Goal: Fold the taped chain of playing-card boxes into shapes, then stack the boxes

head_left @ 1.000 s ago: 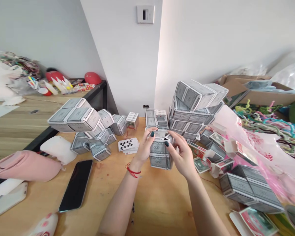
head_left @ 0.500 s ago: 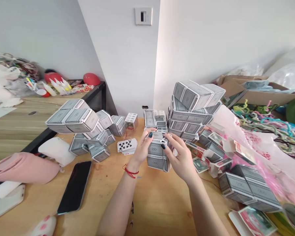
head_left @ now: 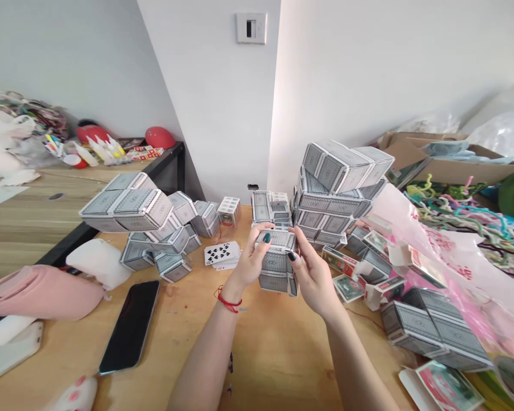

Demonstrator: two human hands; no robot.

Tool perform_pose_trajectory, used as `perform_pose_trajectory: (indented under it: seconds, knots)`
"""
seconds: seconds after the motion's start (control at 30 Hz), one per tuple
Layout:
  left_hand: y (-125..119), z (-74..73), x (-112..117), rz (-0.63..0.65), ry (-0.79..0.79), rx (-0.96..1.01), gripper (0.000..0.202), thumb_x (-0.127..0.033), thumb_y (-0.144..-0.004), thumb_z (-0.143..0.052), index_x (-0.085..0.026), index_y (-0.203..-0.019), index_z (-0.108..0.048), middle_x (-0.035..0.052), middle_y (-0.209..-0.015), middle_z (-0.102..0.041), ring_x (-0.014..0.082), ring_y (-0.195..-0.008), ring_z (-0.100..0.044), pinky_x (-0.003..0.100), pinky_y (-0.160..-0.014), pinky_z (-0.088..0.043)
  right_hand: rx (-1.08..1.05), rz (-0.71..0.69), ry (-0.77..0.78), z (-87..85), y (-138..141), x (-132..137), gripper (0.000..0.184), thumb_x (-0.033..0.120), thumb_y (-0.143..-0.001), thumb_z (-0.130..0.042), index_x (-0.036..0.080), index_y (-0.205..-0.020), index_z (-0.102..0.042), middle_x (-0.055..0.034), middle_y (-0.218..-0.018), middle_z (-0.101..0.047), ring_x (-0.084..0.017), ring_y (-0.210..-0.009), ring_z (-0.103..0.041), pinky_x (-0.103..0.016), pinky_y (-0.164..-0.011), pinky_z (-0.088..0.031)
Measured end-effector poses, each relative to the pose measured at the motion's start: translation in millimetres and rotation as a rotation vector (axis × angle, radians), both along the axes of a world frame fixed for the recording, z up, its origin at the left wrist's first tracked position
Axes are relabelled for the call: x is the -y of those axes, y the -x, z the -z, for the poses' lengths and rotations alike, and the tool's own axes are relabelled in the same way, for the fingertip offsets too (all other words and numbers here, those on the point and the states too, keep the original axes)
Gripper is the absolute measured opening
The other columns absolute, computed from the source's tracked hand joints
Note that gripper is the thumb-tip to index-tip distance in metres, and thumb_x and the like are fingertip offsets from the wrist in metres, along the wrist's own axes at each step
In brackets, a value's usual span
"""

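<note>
Both of my hands are around a block folded from grey-backed playing cards [head_left: 277, 274] at the middle of the wooden table. My left hand [head_left: 251, 258] grips its upper left side, thumb on the top face. From the right, my right hand [head_left: 312, 274] presses thumb and fingers against the upper right edge. Just behind stand more card blocks [head_left: 262, 206], and a taller stack of card blocks [head_left: 321, 220] rises to the right. A small pile of loose playing cards [head_left: 221, 253], a ten of spades on top, lies left of my left hand.
At left are stacked card blocks [head_left: 141, 208], a black phone [head_left: 131, 328] and a pink pouch [head_left: 43, 294]. Opened card boxes [head_left: 383, 291], pink plastic [head_left: 437, 240], wrapped blocks [head_left: 432, 328] and pipe cleaners [head_left: 458, 217] crowd the right. A white wall stands behind.
My left thumb has shifted onto the block's top face, and my right fingers have moved to its right edge. More of the top now shows. The surrounding things stay put.
</note>
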State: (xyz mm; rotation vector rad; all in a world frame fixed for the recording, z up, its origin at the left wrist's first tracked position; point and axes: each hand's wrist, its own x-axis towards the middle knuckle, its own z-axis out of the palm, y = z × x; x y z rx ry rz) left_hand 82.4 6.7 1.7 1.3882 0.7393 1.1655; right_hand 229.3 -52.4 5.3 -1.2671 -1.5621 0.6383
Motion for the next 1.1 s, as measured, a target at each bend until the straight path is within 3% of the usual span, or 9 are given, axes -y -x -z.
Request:
perform_pose_trajectory:
  seconds: [0.17,0.37,0.53,0.77,0.93,1.1]
  knots:
    - [2.7,-1.6,-0.7,-0.011,-0.007,-0.032,0.03,-0.04,-0.09,-0.043,-0.024,-0.115,-0.049,0.0037,-0.106,-0.053,0.0171,-0.09,-0.05,0.027,-0.079,-0.042,-0.092,-0.034,-0.025,2.9,2.4,0.6,0.058,0.037,-0.094,-0.041,0.026,-0.148,-0.021,-0.0084,-0.147,-0.039,-0.023,-0.134,-0.04,-0.042,-0.109,-0.035]
    - [5.2,-1.6,-1.3,0.061,0.039,-0.067,0.026,-0.04,-0.091,-0.041,-0.023,-0.108,-0.05,0.002,-0.092,-0.052,0.0151,-0.074,-0.046,0.027,-0.068,-0.039,0.002,-0.021,0.022,-2.7,-1.1,1.4,0.052,0.039,-0.093,-0.042,0.023,-0.143,-0.036,-0.0092,-0.14,-0.048,-0.027,-0.128,-0.047,-0.046,-0.105,-0.04]
    - [2.6,-4.3,0.4,0.04,0.044,-0.07,0.028,-0.041,-0.09,-0.041,-0.022,-0.107,-0.051,0.0033,-0.097,-0.053,0.0163,-0.079,-0.048,0.028,-0.071,-0.041,0.057,-0.027,-0.011,-3.3,-3.6,-0.3,0.052,0.04,-0.094,-0.041,0.021,-0.143,-0.037,-0.0098,-0.145,-0.043,-0.025,-0.135,-0.038,-0.046,-0.111,-0.031]
    - [-5.5,-4.3,2.4,0.004,0.118,0.033,0.027,-0.045,-0.086,-0.05,-0.023,-0.102,-0.055,0.0016,-0.086,-0.055,0.016,-0.073,-0.05,0.027,-0.067,-0.041,0.069,0.011,0.027,-0.5,0.4,-4.2,0.051,0.043,-0.095,-0.037,0.022,-0.142,-0.039,-0.0071,-0.147,-0.041,-0.024,-0.139,-0.032,-0.047,-0.114,-0.027]
    - [-23.1,-1.8,4.2,-0.192,0.275,0.176,0.025,-0.045,-0.085,-0.054,-0.021,-0.085,-0.058,0.0013,-0.08,-0.059,0.0172,-0.075,-0.055,0.028,-0.066,-0.043,-0.061,0.133,0.062,7.2,14.6,-10.3,0.051,0.046,-0.096,-0.032,0.024,-0.141,-0.041,-0.0057,-0.146,-0.042,-0.022,-0.138,-0.033,-0.048,-0.114,-0.026]
    - [-24.0,2.6,-3.8,-0.271,0.463,0.272,0.024,-0.042,-0.082,-0.058,-0.018,-0.082,-0.062,0.0022,-0.08,-0.066,0.0185,-0.079,-0.062,0.029,-0.071,-0.047,-0.215,-0.016,0.191,4.8,6.6,-14.2,0.053,0.053,-0.093,-0.034,0.023,-0.136,-0.048,-0.0057,-0.143,-0.047,-0.022,-0.136,-0.037,-0.046,-0.114,-0.026]
